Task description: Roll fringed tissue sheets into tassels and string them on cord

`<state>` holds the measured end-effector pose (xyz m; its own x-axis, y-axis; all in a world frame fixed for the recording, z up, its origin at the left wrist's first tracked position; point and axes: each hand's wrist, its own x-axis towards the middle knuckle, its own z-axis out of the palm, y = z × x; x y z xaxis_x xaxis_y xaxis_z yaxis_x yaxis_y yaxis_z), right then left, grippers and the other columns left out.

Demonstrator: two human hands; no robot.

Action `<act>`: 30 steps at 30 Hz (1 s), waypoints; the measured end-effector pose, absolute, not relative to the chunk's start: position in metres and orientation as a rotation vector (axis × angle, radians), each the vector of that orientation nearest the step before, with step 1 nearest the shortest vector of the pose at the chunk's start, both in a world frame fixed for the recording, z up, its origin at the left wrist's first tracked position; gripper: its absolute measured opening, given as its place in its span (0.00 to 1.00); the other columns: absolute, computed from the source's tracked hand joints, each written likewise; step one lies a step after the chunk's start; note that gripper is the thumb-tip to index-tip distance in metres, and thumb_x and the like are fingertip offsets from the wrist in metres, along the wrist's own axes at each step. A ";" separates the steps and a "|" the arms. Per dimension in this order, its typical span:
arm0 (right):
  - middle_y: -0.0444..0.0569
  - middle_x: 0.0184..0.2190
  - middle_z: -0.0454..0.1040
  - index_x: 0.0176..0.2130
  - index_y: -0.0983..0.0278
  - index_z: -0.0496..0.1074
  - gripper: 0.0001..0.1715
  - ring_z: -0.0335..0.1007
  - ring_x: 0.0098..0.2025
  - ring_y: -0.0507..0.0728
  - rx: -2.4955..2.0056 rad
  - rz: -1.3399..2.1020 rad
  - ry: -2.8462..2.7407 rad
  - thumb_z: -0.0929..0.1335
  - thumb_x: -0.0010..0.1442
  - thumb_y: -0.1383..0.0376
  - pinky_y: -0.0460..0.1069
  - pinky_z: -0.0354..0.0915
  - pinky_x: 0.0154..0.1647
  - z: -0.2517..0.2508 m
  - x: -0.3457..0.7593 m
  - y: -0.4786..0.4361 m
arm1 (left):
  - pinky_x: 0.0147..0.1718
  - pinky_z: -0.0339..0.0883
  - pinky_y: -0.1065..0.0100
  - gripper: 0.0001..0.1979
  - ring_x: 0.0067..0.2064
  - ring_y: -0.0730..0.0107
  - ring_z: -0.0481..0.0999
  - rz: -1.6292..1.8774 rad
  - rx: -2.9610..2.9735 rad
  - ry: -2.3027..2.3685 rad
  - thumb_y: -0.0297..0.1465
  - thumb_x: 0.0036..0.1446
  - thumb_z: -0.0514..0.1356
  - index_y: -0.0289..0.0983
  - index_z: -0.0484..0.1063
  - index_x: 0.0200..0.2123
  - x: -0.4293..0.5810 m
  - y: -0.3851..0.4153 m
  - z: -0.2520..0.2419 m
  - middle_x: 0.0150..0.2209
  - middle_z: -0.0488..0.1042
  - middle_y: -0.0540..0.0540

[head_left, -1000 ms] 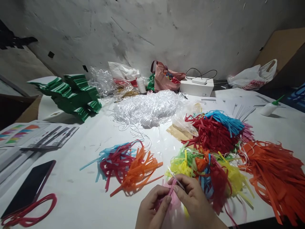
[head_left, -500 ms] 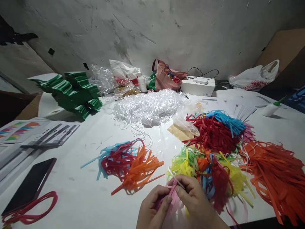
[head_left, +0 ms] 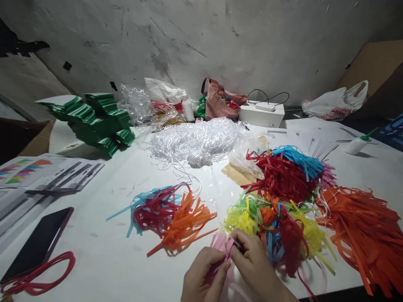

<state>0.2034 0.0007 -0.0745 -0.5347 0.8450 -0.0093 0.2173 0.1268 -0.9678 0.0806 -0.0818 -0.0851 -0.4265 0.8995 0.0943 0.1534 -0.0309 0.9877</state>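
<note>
At the front of the table, my left hand (head_left: 203, 272) and my right hand (head_left: 253, 262) meet over a pink paper tassel (head_left: 230, 248). Thumb and fingers of the left hand pinch its narrow top. The right fingertips are closed on the same loop of pink strip, partly hiding it. Paler pink fringe spreads behind and below the fingers. Just beyond the right hand lies a heap of mixed tassels, with yellow (head_left: 244, 220) and dark red (head_left: 291, 241) ones. To the left rest an orange tassel (head_left: 182, 226), a crimson tassel (head_left: 157, 212) and a light blue tassel (head_left: 138, 205).
White string (head_left: 201, 140) is piled mid-table. Red tassels (head_left: 280, 176) and orange tassels (head_left: 362, 230) fill the right side. A glue bottle (head_left: 355, 145) stands far right. Left are a phone (head_left: 37, 241), a red cord loop (head_left: 47, 272), printed sheets (head_left: 63, 176) and green folded paper (head_left: 100, 126).
The pink strip now bends in a loop between the fingertips, and pale fringe shows behind them. The right hand has turned slightly inward. The other things have stayed in place.
</note>
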 end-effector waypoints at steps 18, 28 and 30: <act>0.44 0.26 0.71 0.31 0.61 0.69 0.22 0.65 0.27 0.53 -0.906 1.241 -1.893 0.59 0.71 0.54 0.47 0.58 0.31 -0.080 0.214 -0.007 | 0.25 0.65 0.76 0.22 0.24 0.75 0.70 1.635 0.200 1.421 0.44 0.37 0.77 0.36 0.77 0.29 0.059 -0.072 -0.088 0.22 0.73 0.52; 0.44 0.23 0.70 0.31 0.61 0.69 0.19 0.65 0.25 0.53 -1.117 0.933 -1.778 0.60 0.70 0.57 0.47 0.59 0.29 -0.085 0.202 -0.017 | 0.27 0.65 0.76 0.20 0.27 0.74 0.69 1.736 0.245 1.484 0.46 0.39 0.75 0.36 0.77 0.27 0.067 -0.076 -0.089 0.24 0.74 0.52; 0.43 0.23 0.69 0.30 0.61 0.68 0.19 0.66 0.25 0.53 -1.106 0.932 -1.795 0.61 0.70 0.57 0.47 0.59 0.28 -0.084 0.200 -0.016 | 0.28 0.66 0.76 0.20 0.27 0.73 0.69 1.718 0.277 1.487 0.45 0.39 0.76 0.36 0.78 0.27 0.066 -0.076 -0.090 0.24 0.74 0.52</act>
